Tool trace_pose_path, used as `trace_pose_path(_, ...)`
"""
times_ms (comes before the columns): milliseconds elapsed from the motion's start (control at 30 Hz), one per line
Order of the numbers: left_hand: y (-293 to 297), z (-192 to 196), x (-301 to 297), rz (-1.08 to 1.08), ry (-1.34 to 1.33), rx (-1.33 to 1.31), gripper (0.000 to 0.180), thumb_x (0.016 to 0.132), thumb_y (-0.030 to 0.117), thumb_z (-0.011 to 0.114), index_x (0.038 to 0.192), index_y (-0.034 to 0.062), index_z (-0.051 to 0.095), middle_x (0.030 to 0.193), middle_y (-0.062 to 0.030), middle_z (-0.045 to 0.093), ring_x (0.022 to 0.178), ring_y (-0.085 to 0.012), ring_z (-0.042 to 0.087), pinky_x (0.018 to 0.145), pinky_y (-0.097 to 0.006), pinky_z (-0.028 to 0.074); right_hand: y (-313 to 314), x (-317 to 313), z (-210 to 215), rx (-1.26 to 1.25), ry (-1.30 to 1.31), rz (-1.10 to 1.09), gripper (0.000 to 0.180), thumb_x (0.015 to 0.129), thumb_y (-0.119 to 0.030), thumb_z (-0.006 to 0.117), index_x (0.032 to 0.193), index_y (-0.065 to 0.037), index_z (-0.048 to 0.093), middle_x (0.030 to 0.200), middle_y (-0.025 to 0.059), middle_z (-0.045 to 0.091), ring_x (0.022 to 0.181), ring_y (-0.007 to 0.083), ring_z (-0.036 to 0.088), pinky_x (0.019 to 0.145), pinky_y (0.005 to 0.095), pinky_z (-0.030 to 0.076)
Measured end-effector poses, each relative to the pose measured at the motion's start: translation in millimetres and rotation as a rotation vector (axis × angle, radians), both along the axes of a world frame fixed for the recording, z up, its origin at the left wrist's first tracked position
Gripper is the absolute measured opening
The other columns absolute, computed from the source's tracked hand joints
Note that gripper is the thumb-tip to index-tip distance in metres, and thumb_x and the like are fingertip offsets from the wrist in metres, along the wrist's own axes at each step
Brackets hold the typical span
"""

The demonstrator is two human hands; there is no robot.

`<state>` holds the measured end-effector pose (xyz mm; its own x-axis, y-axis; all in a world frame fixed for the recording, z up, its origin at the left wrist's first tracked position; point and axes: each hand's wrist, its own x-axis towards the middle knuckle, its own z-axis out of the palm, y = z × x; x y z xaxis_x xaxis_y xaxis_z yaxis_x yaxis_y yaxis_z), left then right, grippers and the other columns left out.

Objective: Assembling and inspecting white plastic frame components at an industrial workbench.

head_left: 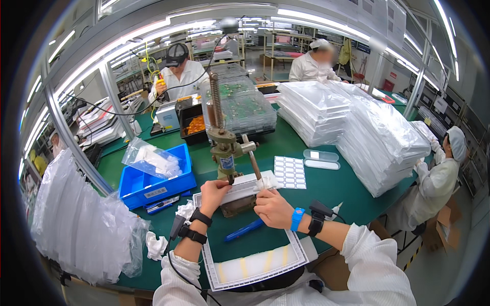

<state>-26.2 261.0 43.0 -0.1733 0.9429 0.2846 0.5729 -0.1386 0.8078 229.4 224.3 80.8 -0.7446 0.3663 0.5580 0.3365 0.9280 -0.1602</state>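
both hands' grip [213,192] [273,206] pinched on a ribbed white plastic tray [244,184] under a metal press [226,148]

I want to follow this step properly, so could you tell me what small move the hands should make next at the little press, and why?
Probably the right hand should rise to the press lever just above it. Both hands already steady the white panel on the press base, the left hand near the ram, so the piece looks seated.
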Motion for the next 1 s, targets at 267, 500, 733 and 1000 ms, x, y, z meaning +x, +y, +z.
trace_pose_path(267,2.7,2.9,2.4,-0.012,-0.010,0.015,0.027,0.076,0.016,0.080,0.095,-0.0023,0.075,0.085,-0.0158,0.075,0.077,-0.0209,0.073,0.072,-0.030,0.056,-1.2,1.3,0.3,0.071,-0.084,-0.020,0.011,0.077,-0.009,0.060,0.067,-0.007,0.061,0.086,0.0036,0.059,0.107,0.0231,0.053,0.091,0.0424,0.042)
trace_pose_path(500,3.6,-2.8,-5.9,-0.010,0.040,0.052,0.026,0.076,0.017,0.080,0.094,-0.0002,0.076,0.083,-0.0166,0.074,0.075,-0.0232,0.074,0.071,-0.031,0.056,-9.8,7.9,107.1,-0.100,0.265,0.197,0.006,0.073,-0.004,0.059,0.067,-0.004,0.061,0.074,0.0111,0.057,0.082,0.0325,0.057,0.078,0.0435,0.047)
trace_pose_path(733,-8.5,8.7,-3.4,-0.033,0.064,0.096,0.021,0.078,0.018,0.077,0.090,0.0012,0.076,0.081,-0.0150,0.074,0.073,-0.0229,0.073,0.069,-0.031,0.056,142.6,-81.1,202.6,-0.467,0.666,-0.082,0.027,0.096,-0.024,0.053,0.114,-0.004,0.052,0.086,0.0126,0.059,0.073,0.0195,0.060,0.067,0.0368,0.048)
trace_pose_path(1000,-4.2,-1.7,-6.5,-0.008,-0.007,0.067,0.023,0.076,0.019,0.078,0.092,0.0017,0.076,0.080,-0.0162,0.073,0.072,-0.0255,0.072,0.068,-0.033,0.055,138.0,-66.6,141.9,0.075,0.570,-0.349,0.044,0.087,-0.023,0.061,0.125,-0.001,0.054,0.114,0.0261,0.063,0.107,0.0436,0.059,0.093,0.0481,0.048)
